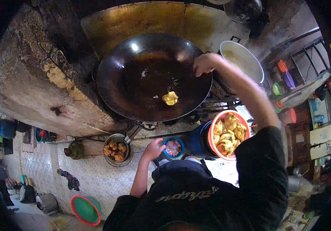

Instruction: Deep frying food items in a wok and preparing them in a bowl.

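Over the right rim of a large dark wok (pixel 151 83), my right hand (pixel 206 64) reaches with fingers curled down. Whether anything is inside its grasp is hidden. One yellow piece of marinated chicken (pixel 170 98) sits in the dark oil, with a few small scraps near it. My left hand (pixel 153 149) hovers in front of the wok, fingers apart and holding nothing. Closest to it is a blue-rimmed bowl (pixel 173 147) of pale pink pieces. A red-orange plastic basket (pixel 214 144) full of yellow marinated pieces stands beneath my right arm.
A handled strainer (pixel 127 140) with browned fried pieces rests over a pot at left. Behind my right forearm stands a white-rimmed pot (pixel 242 57) of cloudy liquid. A green gas cylinder (pixel 75 150) and a red-rimmed green basket (pixel 86 210) are on the tiled floor. A rough masonry wall (pixel 41 86) borders the wok's left.
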Motion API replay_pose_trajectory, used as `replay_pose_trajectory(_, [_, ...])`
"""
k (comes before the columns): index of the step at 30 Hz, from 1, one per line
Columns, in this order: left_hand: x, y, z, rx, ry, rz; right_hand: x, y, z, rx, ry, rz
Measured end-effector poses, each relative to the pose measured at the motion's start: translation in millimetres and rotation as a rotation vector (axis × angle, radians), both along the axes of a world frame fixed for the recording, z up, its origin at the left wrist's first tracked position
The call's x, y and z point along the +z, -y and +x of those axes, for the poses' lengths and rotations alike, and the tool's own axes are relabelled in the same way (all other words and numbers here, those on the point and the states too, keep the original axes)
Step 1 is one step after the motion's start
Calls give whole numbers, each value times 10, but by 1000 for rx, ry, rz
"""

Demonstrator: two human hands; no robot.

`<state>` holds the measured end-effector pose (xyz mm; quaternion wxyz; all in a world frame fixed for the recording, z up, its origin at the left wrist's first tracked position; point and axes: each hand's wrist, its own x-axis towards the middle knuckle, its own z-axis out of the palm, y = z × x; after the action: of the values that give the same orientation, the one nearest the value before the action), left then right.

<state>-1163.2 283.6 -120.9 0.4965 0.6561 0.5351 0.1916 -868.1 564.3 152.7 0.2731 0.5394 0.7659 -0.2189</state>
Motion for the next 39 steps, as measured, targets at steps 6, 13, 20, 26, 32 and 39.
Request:
replay_pose_trajectory(6, [-95, 316, -141, 77, 43, -115, -1283, 221, -51, -113, -81, 276])
replay_pose_trajectory(13, [-29, 392, 328, 9, -18, -121, -2404, 1875, 36, -808, -952, 800])
replay_pose_trajectory(20, [206, 213, 1152, -116, -52, -44, -951, 4089, 2094, -1030, -898, 740])
replay_pose_trajectory(26, [264, 24, 2153, -270, 19, 91, -176, 5236, 3094, -1144, -255, 386])
replay_pose_trajectory(32, [237, 189, 2738, -256, 75, 55, -1239, 6016, 2660, -1179, -388, 665])
replay_pose_trajectory(39, [14, 382, 2984, -434, 1, -38, -1899, 5440, 1798, -1985, -1090, 273])
